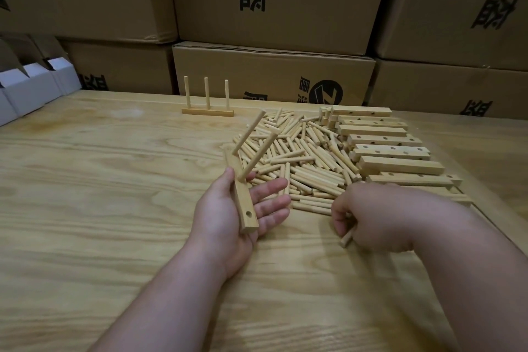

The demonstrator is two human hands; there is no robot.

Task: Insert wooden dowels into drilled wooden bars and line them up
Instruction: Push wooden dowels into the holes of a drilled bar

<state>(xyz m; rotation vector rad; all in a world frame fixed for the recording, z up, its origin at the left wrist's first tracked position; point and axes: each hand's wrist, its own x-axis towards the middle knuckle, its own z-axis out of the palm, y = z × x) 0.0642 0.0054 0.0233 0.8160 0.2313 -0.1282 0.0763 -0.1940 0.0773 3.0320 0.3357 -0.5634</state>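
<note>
One down, second nearly there

My left hand [228, 217] grips bar [242, 197], two dowels [258, 158] in; right hand [371, 217] pinches the third dowel [347, 237].

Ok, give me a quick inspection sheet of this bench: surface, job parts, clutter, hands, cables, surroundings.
Surface: light wooden table, grain visible.
Job's things: held bar with two dowels in and one open hole near its close end; finished bar standing at the far edge with three upright dowels; loose dowel pile; drilled bars stacked to the right of it.
Clutter: nothing seen.
Hands: left hand holds the bar between thumb and palm, fingers nearly straight; right hand grips a single dowel.
Cables: nothing seen.
Surroundings: printed cardboard cartons stacked behind; white folded boxes at far left.
</note>
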